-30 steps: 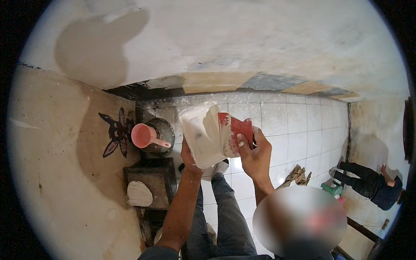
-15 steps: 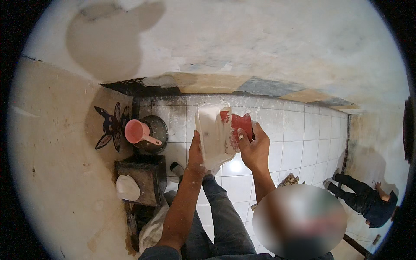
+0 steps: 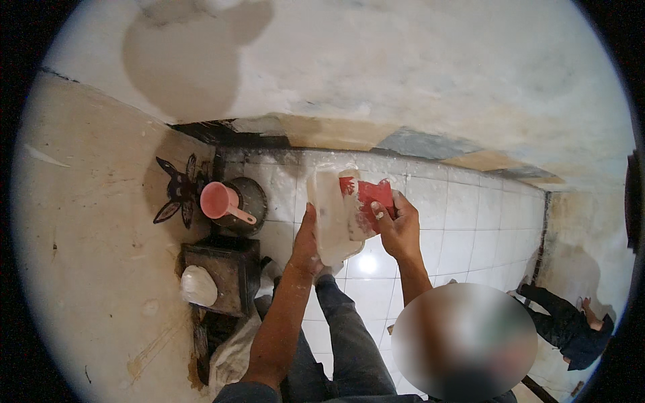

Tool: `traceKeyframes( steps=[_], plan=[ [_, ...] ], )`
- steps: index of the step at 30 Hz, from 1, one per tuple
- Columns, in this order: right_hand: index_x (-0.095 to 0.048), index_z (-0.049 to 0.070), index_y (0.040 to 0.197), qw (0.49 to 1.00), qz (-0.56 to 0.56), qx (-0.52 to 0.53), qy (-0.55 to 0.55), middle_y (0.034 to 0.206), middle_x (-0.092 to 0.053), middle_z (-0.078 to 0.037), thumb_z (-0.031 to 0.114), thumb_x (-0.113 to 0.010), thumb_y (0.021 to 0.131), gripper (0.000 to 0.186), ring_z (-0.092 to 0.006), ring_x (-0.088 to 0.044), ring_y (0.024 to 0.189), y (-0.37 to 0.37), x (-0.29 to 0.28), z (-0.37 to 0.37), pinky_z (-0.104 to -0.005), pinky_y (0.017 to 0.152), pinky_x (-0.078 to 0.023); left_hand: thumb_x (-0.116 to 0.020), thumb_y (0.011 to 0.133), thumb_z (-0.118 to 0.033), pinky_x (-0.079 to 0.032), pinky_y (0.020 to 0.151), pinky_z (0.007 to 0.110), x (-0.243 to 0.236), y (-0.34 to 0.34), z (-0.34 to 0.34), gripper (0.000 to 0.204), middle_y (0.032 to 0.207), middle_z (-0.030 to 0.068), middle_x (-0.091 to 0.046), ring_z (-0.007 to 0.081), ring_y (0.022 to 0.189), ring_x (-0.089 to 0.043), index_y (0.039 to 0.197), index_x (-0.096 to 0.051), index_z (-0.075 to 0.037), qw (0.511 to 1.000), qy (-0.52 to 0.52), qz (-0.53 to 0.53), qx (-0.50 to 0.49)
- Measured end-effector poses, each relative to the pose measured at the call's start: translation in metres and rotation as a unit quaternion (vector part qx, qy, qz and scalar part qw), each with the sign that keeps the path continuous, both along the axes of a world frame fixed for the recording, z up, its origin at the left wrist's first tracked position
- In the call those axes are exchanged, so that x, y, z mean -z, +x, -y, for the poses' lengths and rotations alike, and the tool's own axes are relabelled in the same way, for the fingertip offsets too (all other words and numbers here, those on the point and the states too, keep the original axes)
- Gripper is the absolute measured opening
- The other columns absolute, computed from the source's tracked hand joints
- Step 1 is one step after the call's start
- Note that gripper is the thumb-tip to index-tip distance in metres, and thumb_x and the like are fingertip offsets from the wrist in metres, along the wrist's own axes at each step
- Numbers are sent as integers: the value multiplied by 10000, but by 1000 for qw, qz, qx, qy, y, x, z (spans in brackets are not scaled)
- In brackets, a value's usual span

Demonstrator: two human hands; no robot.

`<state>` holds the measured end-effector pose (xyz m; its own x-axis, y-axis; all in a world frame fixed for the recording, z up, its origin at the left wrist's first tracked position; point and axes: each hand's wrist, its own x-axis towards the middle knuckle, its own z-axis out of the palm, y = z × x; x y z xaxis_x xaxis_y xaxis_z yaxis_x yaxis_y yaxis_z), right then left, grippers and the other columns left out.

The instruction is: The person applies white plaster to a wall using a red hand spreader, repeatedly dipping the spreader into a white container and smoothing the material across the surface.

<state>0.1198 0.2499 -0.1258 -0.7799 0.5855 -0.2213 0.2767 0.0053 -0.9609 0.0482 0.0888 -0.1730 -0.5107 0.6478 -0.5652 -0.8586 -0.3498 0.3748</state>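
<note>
In front of me, my left hand (image 3: 307,243) is wrapped around the near left side of a whitish plastic tray (image 3: 328,221) smeared with white paste. A red flat putty scraper (image 3: 376,200), coated in patches of the same paste, is pinched in my right hand (image 3: 402,230), thumb on top. The scraper's far end lies over the tray's right side, apparently against its rim. White residue marks my right thumb. The fingers beneath the tray are hidden.
A pink dipper (image 3: 218,200) rests on a dark round container (image 3: 250,208) at left. Nearer stands a dark box (image 3: 235,265) bearing a white lump (image 3: 199,285). The patchy wall (image 3: 403,74) rises ahead. Another person (image 3: 581,329) is at far right; a blurred oval (image 3: 463,342) covers the lower right.
The view has shifted slightly, so the dipper and dark box appear a little further right. Both hands keep their grips; the scraper has barely moved against the tray.
</note>
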Motion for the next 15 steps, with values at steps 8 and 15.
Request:
traceKeyframes(
  steps=[8, 15],
  plan=[
    [-615, -17, 1156, 993, 95, -22, 63, 896, -705, -122, 102, -612, 961, 228, -141, -654, 819, -19, -3, 15, -307, 759, -520, -368, 1011, -611, -490, 1038, 474, 15, -4, 9, 709, 1402, 140, -526, 314, 1238, -566, 1493, -361, -91, 999, -23, -46, -7],
    [-634, -31, 1103, 997, 69, -27, 17, 882, -701, -105, 120, -619, 962, 207, -130, -623, 784, -52, -7, 41, -293, 717, -502, -370, 1006, -623, -497, 1023, 492, 15, -31, 26, 702, 1395, 142, -532, 317, 1227, -573, 1491, -369, -115, 997, 46, -53, -23]
  ],
)
